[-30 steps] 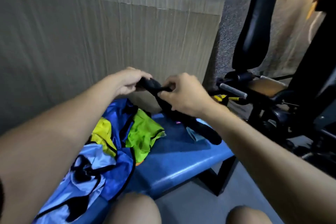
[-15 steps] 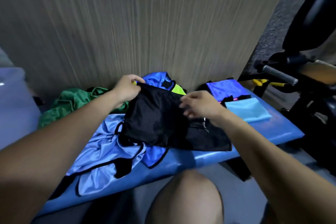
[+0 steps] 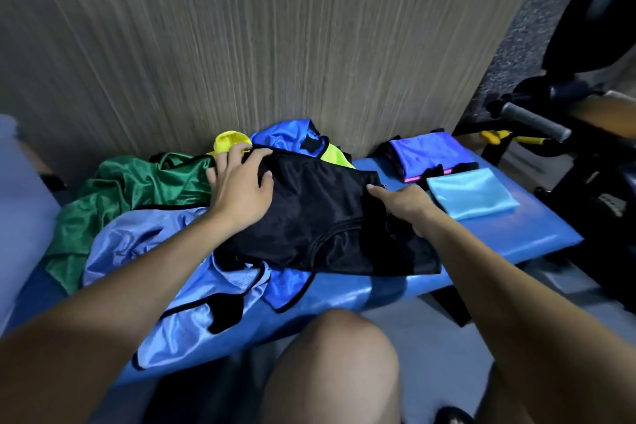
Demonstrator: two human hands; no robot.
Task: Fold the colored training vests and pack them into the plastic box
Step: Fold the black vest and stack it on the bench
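Now, from the left: my left hand (image 3: pixel 241 188) lies flat with spread fingers on the black vest (image 3: pixel 320 220), I think to pin it on the bench (image 3: pixel 499 237) over the loose vests. My right hand (image 3: pixel 401 205) points its forefinger along the vest's right edge; whether the other fingers pinch cloth, I cannot tell.

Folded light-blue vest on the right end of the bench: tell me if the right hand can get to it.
Probably yes. The right hand rests on the black vest just beside the folded light-blue vest, with nothing between them.
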